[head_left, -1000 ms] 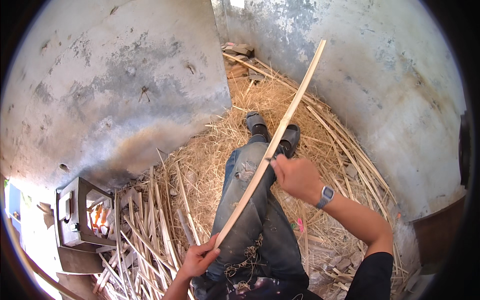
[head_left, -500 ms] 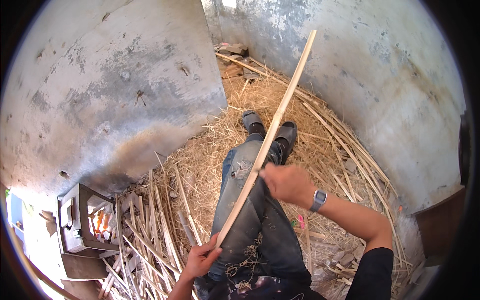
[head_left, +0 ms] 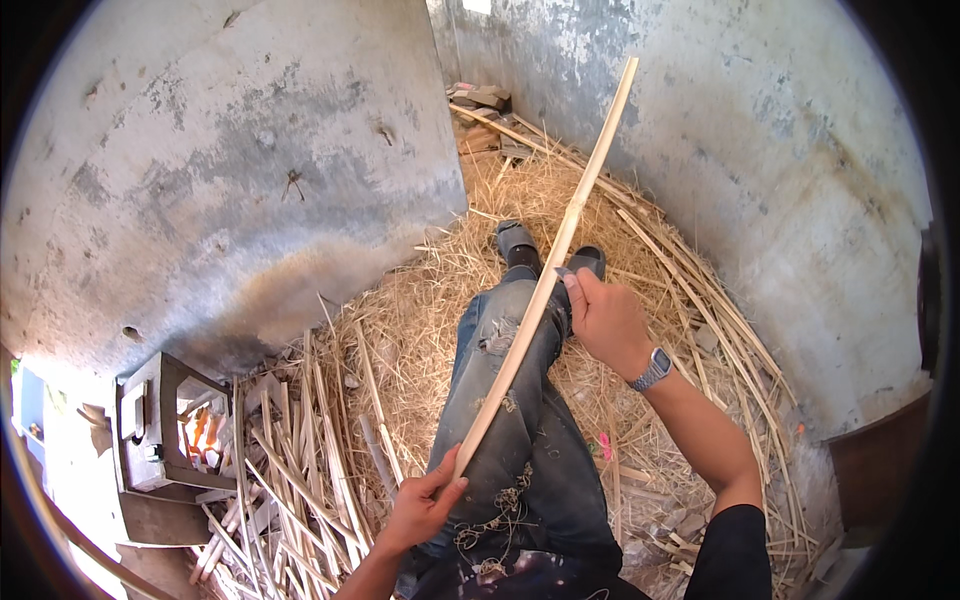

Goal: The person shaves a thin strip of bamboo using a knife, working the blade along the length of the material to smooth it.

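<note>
A long, pale bamboo strip (head_left: 540, 295) slants across my legs, its far end up toward the right wall. My left hand (head_left: 428, 503) pinches its near end above my thigh. My right hand (head_left: 607, 318), with a watch on the wrist, is closed around a knife (head_left: 564, 272). Only the short dark blade shows past the thumb; the handle is hidden in the fist. The blade lies at the strip's right edge, about midway along it. Whether it cuts into the strip cannot be made out.
Shavings (head_left: 420, 320) cover the floor around my legs. Several loose strips (head_left: 310, 450) lie in a heap at left, beside a wooden stool-like frame (head_left: 165, 430). Longer strips (head_left: 700, 285) run along the right wall (head_left: 760, 180). A worn grey panel (head_left: 250, 170) stands at left.
My right hand has moved up and away along the strip with the knife, from knee height toward my feet. My left hand keeps its hold on the near end.
</note>
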`<action>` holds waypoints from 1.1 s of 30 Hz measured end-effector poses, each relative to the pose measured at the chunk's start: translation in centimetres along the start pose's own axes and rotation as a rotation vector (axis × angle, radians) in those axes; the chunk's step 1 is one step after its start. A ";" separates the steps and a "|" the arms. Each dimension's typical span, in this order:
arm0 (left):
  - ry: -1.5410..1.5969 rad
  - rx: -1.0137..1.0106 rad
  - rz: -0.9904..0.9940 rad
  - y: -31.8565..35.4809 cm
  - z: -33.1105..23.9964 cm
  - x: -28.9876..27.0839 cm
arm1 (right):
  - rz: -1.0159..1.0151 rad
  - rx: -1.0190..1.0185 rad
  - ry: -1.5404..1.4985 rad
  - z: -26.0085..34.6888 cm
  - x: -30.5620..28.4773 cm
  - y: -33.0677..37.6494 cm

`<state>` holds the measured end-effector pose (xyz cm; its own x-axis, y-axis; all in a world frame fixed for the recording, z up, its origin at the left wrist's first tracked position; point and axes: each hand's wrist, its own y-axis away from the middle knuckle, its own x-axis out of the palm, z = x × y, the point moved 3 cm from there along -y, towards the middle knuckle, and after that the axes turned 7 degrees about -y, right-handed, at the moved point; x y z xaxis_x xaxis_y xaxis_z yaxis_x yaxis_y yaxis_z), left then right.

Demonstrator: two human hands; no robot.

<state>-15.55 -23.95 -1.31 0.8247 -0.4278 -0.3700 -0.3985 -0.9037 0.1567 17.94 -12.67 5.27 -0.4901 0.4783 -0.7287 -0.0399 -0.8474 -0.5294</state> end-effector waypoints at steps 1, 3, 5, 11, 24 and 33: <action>-0.051 -0.013 0.007 0.0 -0.2 0.0 | 0.026 0.018 0.011 0.1 -0.1 0.0; -0.103 -0.037 -0.002 0.1 -0.1 -0.1 | 0.062 0.027 0.008 1.4 0.5 1.1; -0.181 -0.035 -0.024 0.4 -0.2 0.0 | 0.248 -0.080 -0.024 4.5 0.7 4.1; -0.239 0.086 -0.086 -0.2 -1.1 0.5 | 0.074 -0.041 0.072 0.1 -0.9 -0.5; -0.358 0.127 -0.130 -0.6 -1.4 0.9 | 0.084 0.042 0.078 -0.1 -0.3 -0.5; -0.336 0.173 -0.154 -0.8 -1.0 1.2 | 0.082 -0.001 0.079 -0.7 -1.4 -1.7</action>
<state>-13.81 -23.74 -0.99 0.7139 -0.2324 -0.6605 -0.3661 -0.9280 -0.0691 19.29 -11.77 6.87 -0.4217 0.4242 -0.8014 -0.0015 -0.8841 -0.4672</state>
